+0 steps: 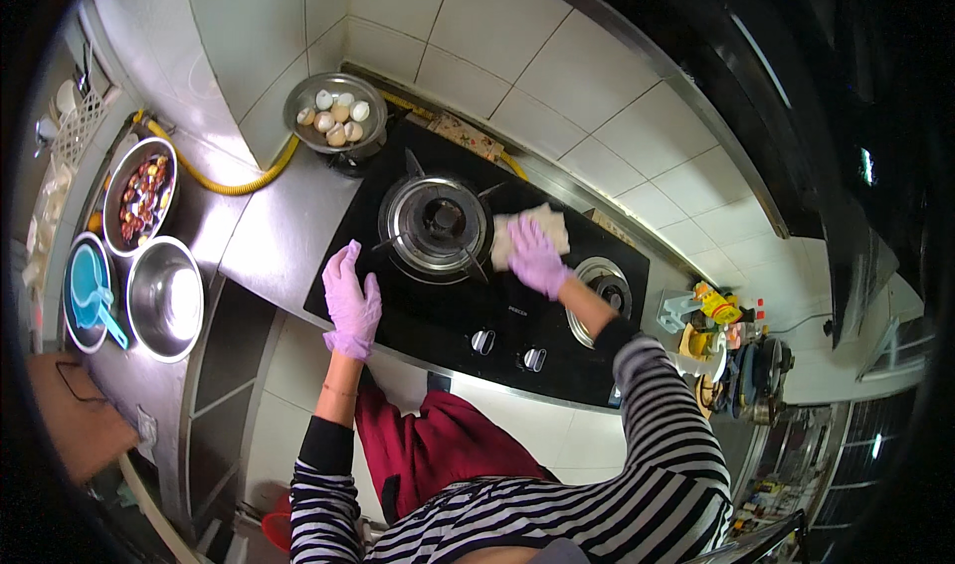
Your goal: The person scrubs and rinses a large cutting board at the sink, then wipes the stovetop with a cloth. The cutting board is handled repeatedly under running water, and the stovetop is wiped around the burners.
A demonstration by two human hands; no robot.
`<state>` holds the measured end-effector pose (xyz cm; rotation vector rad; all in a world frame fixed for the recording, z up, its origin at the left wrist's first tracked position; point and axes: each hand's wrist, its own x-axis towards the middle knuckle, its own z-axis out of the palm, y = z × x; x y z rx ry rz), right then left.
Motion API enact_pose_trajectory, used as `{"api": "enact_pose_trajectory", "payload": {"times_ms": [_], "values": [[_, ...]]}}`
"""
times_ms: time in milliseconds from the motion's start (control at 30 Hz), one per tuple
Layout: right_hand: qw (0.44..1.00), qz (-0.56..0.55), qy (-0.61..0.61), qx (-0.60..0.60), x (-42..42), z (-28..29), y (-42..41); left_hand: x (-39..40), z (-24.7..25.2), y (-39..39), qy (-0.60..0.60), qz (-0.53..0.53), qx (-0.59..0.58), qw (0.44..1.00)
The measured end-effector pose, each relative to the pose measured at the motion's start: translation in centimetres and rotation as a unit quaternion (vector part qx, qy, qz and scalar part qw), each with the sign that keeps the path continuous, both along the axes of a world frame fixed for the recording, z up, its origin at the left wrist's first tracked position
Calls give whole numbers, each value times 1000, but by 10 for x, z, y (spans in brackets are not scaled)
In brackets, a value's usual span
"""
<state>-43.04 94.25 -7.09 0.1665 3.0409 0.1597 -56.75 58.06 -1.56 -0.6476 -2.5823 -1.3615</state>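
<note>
My right hand [533,259], in a thin pink glove, lies palm down on a beige cloth [550,227], which rests on the black glass gas cooktop [440,310] between its two burners. The larger burner [444,221] is just left of the cloth; the smaller burner [608,295] is partly behind my right forearm. My left hand [352,299], gloved too, is over the cooktop's left edge with its fingers apart and nothing in them. Two control knobs [483,342] sit near the front edge.
A metal bowl of eggshells [336,120] stands at the cooktop's back left corner. A yellow corrugated hose [246,187] crosses the steel counter. Farther left are a bowl of reddish pieces [142,195], an empty steel bowl [165,299] and blue plastic strainers or scoops [91,288]. Bottles and pans [753,377] stand right.
</note>
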Motion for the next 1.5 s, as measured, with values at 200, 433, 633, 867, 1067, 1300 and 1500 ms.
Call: {"api": "enact_pose_trajectory", "payload": {"times_ms": [200,433,633,867,1067,1300,1500], "values": [[991,-105,51,-65,-66,-1,27,43,-10,3,53,1,-116,992],[979,190,-29,-73,55,28,-88,51,-36,0,63,48,-212,974],[991,-121,5,-58,-3,21,-1,52,-32,8,71,46,-240,967],[972,196,-37,-125,53,10,-95,52,-40,4,90,64,-234,966],[988,105,8,-109,22,9,-30,50,-36,8,82,56,-239,966],[971,193,-105,-93,48,67,-205,66,-29,-11,-1,54,12,998],[994,58,22,-92,22,57,-140,163,-13,-91,-87,97,140,982]]}}
